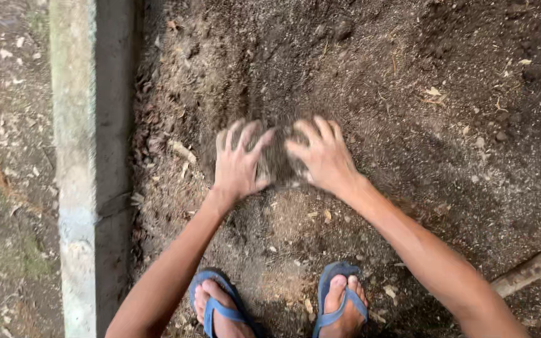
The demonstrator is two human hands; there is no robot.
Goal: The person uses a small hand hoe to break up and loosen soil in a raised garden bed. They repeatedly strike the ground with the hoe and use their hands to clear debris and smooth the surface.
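Nearest: two feet in blue flip-flops [339, 300] are planted on the soil bed [408, 81]. Just beyond the flip-flops, left hand [238, 166] and right hand [324, 156] are pressed side by side w/ a clump of loose soil [277, 164] between them. Both grips are wide open, fingers spread, palms down; soil is touched and scooped, not clenched. Fingertips are blurred. Left of the flip-flops a concrete edging strip [73, 169] is seen; right of them, a wooden pole [533, 268].

Open soil [370, 75] fills the upper and right frame; a concrete edge [76, 156] walls the left, a wooden pole [533, 268] crosses lower right.
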